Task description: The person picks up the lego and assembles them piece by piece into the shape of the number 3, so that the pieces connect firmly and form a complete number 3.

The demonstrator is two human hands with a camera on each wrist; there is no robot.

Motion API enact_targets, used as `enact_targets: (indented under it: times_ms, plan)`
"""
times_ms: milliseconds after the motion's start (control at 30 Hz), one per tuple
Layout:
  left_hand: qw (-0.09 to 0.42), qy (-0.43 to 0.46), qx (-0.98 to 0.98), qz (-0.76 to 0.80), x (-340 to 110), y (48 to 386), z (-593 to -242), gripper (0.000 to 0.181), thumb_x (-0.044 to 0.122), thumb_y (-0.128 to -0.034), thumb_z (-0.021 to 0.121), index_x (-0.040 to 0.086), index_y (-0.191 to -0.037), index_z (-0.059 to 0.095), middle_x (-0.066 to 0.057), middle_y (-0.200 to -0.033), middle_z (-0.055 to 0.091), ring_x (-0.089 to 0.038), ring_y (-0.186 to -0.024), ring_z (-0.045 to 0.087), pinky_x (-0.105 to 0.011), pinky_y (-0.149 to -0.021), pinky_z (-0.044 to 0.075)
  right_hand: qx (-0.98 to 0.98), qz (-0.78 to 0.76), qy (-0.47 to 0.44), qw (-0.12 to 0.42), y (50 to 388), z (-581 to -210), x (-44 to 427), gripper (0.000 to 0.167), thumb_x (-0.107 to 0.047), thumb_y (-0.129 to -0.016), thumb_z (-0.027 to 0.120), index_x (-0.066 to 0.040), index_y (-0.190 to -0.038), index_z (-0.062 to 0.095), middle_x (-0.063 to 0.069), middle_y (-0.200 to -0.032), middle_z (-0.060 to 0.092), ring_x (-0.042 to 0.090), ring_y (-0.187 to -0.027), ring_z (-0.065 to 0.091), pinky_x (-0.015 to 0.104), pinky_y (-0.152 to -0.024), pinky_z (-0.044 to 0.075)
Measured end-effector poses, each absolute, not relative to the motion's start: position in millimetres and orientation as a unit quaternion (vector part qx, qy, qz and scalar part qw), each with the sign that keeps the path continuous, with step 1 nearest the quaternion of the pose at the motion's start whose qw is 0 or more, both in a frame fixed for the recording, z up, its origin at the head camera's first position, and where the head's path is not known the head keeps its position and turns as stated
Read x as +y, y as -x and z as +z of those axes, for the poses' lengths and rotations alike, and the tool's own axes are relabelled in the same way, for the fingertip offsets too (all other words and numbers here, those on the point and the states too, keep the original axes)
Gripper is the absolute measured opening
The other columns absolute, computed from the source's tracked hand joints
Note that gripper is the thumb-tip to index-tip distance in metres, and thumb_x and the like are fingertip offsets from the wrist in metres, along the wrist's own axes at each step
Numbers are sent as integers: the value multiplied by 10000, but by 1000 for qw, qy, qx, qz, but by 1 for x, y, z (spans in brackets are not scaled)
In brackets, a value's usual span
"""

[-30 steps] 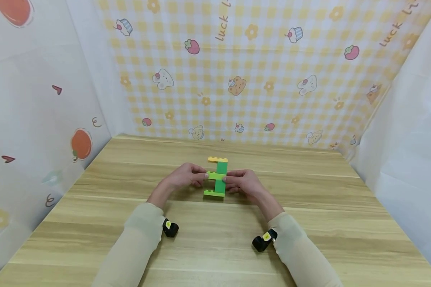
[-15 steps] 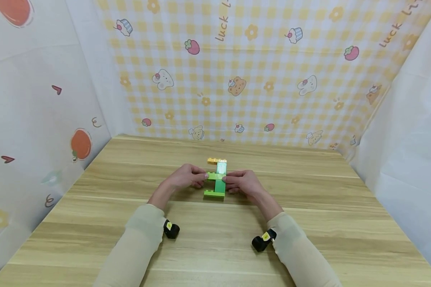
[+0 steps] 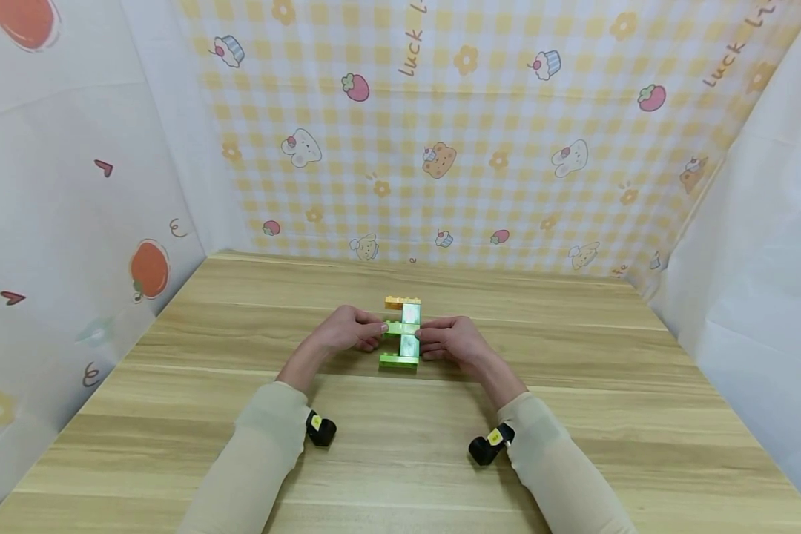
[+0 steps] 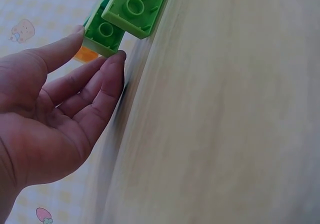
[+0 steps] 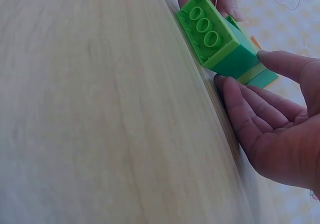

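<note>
Both hands hold a joined build of toy building bricks near the middle of the table. Two green bricks [image 3: 409,345] form its spine. An orange-yellow brick [image 3: 394,302] crosses the far end, a lime brick [image 3: 398,328] the middle, and another lime brick [image 3: 397,361] the near end, whose hollow underside [image 5: 203,28] faces the right wrist camera. My left hand [image 3: 347,329] pinches the middle lime brick's left end between thumb and fingers. At the spine's right side, my right hand [image 3: 455,341] pinches the build around that middle brick. Glare whitens the spine's upper faces.
A wood-grain table [image 3: 400,460] lies beneath the hands. Behind it hangs a yellow checked cloth [image 3: 494,185], with a white printed cloth [image 3: 60,245] at the left and a white sheet [image 3: 754,282] at the right. Small black cameras [image 3: 321,430] sit on both wrists.
The build has tilted slightly in both hands, its far end shifting a little nearer. Glare has spread over the green bricks and the orange-yellow brick's near side looks darker. Both grips stay put.
</note>
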State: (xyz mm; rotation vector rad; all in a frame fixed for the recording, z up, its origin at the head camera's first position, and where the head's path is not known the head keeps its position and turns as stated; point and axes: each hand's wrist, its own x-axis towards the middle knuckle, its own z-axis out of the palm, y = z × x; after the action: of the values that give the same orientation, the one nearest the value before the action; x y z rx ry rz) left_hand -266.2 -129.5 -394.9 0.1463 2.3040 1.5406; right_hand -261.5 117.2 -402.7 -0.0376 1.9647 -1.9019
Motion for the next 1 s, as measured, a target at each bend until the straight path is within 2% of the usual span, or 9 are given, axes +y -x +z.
enact_targets:
  times_ms: [667,1000]
  plan:
    - [163,-41,823,542,-126,264,-395,284,227,-1019,725,-13,-1158,786,-127,-1007,787,-157,-823,724,-307,-780,618,717,-671,12,187,262,-406,119,357,-67,-955,758,142,-1238,697,121,-913,798,145,-755,758,274,-695,627]
    - [147,-35,842,519,-125,263,-395,254,244,-1007,740,14,-1085,815,-106,-949,778,-169,-791,688,-286,-731,590,725,-670,7,163,262,-409,117,288,-30,-945,762,145,-1170,727,179,-953,802,153,-723,759,291,-695,634]
